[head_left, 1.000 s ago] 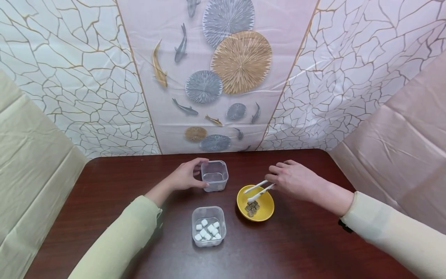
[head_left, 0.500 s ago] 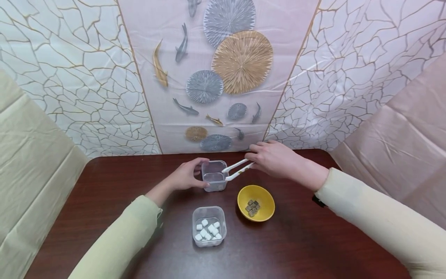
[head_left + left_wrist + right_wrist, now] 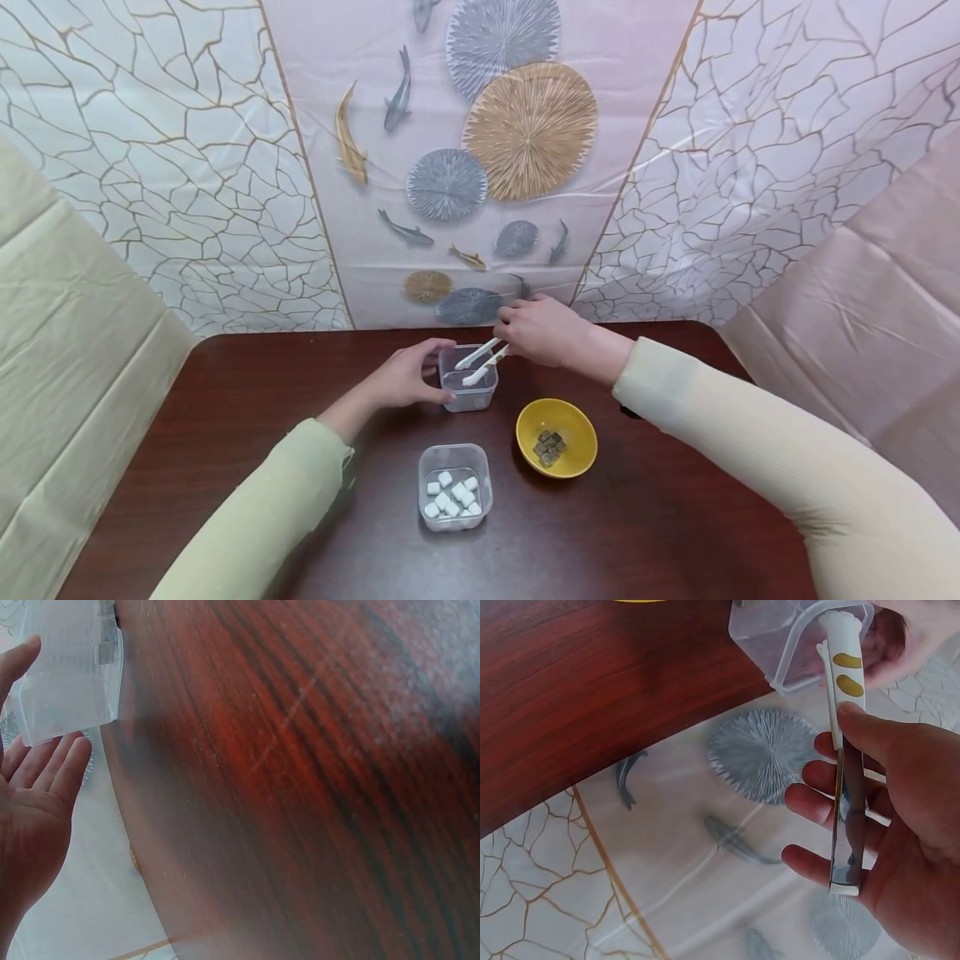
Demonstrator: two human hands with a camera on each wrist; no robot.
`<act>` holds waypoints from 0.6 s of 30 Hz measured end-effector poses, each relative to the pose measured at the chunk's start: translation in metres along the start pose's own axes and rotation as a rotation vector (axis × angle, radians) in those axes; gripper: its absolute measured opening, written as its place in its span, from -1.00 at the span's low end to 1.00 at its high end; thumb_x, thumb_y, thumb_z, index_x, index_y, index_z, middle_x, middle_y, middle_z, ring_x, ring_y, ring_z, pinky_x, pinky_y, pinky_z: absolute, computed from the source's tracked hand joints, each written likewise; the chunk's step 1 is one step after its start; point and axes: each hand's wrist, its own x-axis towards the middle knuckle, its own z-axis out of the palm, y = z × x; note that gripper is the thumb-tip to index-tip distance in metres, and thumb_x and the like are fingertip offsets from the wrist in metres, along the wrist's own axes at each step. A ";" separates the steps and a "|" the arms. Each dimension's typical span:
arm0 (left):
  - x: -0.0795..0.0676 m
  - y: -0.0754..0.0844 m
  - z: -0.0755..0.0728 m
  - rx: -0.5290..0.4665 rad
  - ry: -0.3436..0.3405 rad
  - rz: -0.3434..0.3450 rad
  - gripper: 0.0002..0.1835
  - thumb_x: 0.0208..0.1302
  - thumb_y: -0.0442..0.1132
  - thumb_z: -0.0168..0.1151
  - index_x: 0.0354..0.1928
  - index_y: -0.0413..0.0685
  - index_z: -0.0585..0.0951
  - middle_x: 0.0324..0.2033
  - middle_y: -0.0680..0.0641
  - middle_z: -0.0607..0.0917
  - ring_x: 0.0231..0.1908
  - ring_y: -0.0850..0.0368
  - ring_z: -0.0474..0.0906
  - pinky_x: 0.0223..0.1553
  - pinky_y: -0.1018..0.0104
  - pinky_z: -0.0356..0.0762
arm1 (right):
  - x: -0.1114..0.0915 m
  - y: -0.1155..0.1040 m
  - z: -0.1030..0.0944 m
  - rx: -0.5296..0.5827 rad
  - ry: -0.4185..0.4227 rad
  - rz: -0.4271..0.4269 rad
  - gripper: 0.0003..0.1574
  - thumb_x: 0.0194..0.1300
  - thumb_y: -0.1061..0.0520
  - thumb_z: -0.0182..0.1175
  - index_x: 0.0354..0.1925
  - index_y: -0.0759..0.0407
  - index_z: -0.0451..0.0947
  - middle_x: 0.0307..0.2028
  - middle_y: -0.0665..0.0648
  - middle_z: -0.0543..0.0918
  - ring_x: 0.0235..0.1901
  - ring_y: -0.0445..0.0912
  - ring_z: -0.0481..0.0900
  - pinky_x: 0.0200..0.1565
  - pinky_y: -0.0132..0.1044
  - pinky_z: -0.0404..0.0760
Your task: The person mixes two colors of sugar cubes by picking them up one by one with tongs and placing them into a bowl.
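At the back of the table my left hand (image 3: 405,377) grips a clear plastic container (image 3: 471,401), thumb on its near side and fingers at the far rim. That container (image 3: 71,671) also shows between thumb and fingers in the left wrist view. My right hand (image 3: 546,333) pinches a pair of tongs (image 3: 484,368) with white paw-shaped tips and metal arms. The tips reach over the container's opening, spread apart, with nothing visible between them. In the right wrist view the thumb presses the tongs (image 3: 849,671) near their white part, while the fingers lie behind.
A yellow bowl (image 3: 581,425) with several brown cubes (image 3: 550,450) stands to the right. Nearer the front, a second clear container (image 3: 454,455) holds several white cubes (image 3: 444,502). Patterned cloth (image 3: 525,242) rises behind the table's back edge.
My right hand has carried the tongs from inside the yellow bowl leftward and back, to over the rear container. My left hand keeps its grip on that container.
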 end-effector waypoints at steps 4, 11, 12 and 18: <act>0.001 0.000 0.000 0.009 0.003 0.010 -0.06 0.11 -0.23 0.69 0.51 -0.23 0.40 0.36 -0.30 0.57 0.33 -0.24 0.58 0.35 0.01 0.59 | 0.009 -0.005 0.002 -0.001 -0.064 0.005 -0.72 0.44 -0.09 0.41 -0.02 0.02 0.77 -0.15 0.11 0.67 -0.03 0.06 0.70 -0.13 0.01 0.74; 0.001 -0.002 0.000 0.027 0.007 0.015 -0.07 0.12 -0.21 0.68 0.50 -0.22 0.41 0.35 -0.28 0.58 0.33 -0.22 0.59 0.36 0.01 0.58 | 0.020 -0.015 0.007 -0.013 -0.116 -0.004 -0.68 0.44 -0.11 0.38 0.02 0.02 0.79 -0.06 0.11 0.69 0.02 0.07 0.69 -0.01 0.07 0.74; 0.001 -0.002 0.000 0.025 0.007 0.019 -0.07 0.13 -0.20 0.68 0.50 -0.24 0.40 0.35 -0.29 0.58 0.33 -0.24 0.59 0.36 -0.01 0.59 | 0.022 -0.016 0.008 -0.019 -0.111 -0.007 -0.68 0.43 -0.11 0.39 0.00 0.02 0.80 -0.06 0.11 0.69 0.02 0.07 0.69 0.00 0.07 0.74; 0.000 -0.001 0.000 0.017 0.006 0.022 -0.06 0.12 -0.22 0.68 0.50 -0.27 0.40 0.34 -0.30 0.58 0.32 -0.26 0.59 0.35 -0.02 0.59 | 0.028 -0.023 0.009 -0.054 -0.117 -0.023 -0.70 0.41 -0.09 0.41 -0.01 0.01 0.81 -0.03 0.09 0.70 0.04 0.05 0.69 0.03 0.05 0.73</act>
